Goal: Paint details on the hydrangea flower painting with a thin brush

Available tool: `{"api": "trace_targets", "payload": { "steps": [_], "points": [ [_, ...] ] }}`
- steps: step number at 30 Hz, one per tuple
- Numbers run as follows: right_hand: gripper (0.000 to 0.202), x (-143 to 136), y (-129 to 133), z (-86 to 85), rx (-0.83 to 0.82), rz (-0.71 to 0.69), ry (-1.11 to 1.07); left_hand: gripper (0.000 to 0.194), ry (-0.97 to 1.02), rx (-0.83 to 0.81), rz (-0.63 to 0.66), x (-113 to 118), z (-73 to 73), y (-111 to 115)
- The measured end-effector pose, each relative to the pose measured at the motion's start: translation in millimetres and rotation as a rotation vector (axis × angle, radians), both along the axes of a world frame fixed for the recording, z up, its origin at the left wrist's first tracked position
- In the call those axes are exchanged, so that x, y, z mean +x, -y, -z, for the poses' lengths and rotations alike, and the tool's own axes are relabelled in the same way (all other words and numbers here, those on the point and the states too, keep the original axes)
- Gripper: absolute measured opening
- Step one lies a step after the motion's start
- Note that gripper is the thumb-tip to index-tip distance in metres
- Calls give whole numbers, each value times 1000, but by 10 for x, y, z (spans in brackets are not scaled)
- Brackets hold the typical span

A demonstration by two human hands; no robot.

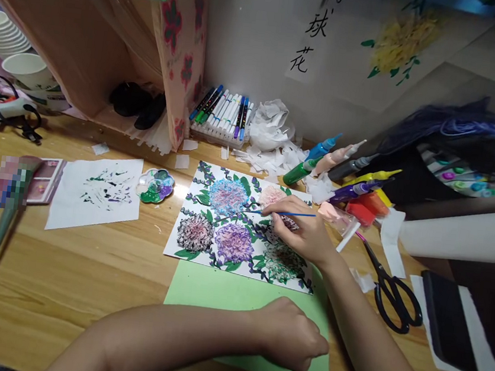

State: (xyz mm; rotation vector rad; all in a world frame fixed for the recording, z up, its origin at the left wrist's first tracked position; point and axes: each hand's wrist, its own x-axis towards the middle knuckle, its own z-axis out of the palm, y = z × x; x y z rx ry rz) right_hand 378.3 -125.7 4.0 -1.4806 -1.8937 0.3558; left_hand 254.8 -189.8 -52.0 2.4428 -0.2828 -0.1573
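My right hand (303, 227) grips a thin blue paintbrush (302, 215) over the painting (171, 247), its tip pointing left between the flowers. The white sheet bears several textured, round blooms in blue, pink, purple, black and green, with green leaves and small purple buds around them. Part of the painting is covered by my right hand. Beneath it lies a light green sheet (204, 288). Curled into a fist, my left hand (293, 336) rests on that green sheet below the painting; nothing shows in its fingers.
Left of the painting are a flower-shaped palette (155, 186), a paint-marked white paper (99, 192) and more brushes (8, 224). Squeeze paint bottles (303, 169), paper scraps (263, 159) and a box of markers (222, 117) stand behind. Black scissors (395, 300) and a dark phone-like slab (449, 321) lie right.
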Motion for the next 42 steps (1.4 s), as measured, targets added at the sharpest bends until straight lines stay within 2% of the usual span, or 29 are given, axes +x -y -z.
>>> {"api": "trace_targets", "payload": {
  "steps": [6, 13, 20, 27, 32, 42],
  "points": [
    [16, 4, -17, 45, 18, -6, 18, 6, 6, 1, -5, 0, 9, 7],
    [15, 26, 0, -10, 7, 7, 24, 8, -12, 5, 9, 3, -5, 0],
    [16, -13, -23, 52, 33, -10, 11, 7, 1, 6, 1, -2, -17, -7],
    [15, 29, -4, 8, 24, 27, 15, 7, 4, 22, 8, -2, -23, -9],
    [16, 4, -18, 23, 33, -19, 29, 7, 1, 25, 7, 3, -15, -5],
    [16, 29, -17, 29, 34, -23, 18, 8, 3, 43, -1, 2, -5, 7]
  ]
}}
